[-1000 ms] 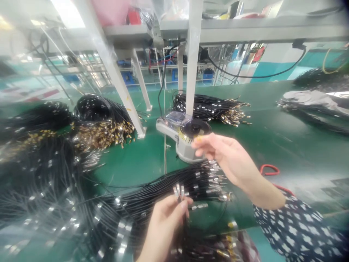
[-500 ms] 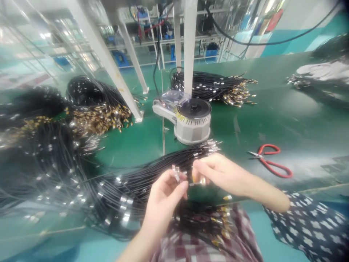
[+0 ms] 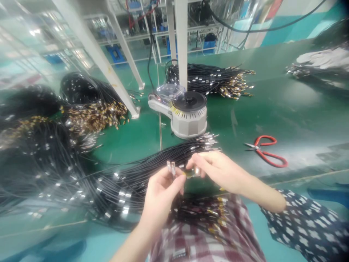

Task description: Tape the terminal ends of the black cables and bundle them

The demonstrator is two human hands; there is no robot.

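Observation:
My left hand (image 3: 163, 189) is closed, thumb against fingers, with small silvery cable ends (image 3: 171, 167) sticking up out of it. Close by on the right, my right hand (image 3: 208, 165) pinches a small yellow-and-silver piece at a cable end (image 3: 191, 173); blur hides its exact shape. Under and behind both hands runs a bundle of black cables (image 3: 152, 160) with silvery tips toward the right. More cables with gold-coloured ends (image 3: 218, 214) lie across the checked cloth on my lap (image 3: 201, 243).
Beyond the hands stands a round white tape dispenser (image 3: 189, 122). Red-handled scissors (image 3: 265, 151) lie at the right. Coiled cable bundles (image 3: 89, 105) fill the left, another bundle (image 3: 212, 80) lies at the back. White posts (image 3: 183, 43) rise from the green table (image 3: 286, 112).
The view has shifted slightly. My right hand has come a little nearer the left, and the yellow-and-silver piece now sits between the fingers of both hands.

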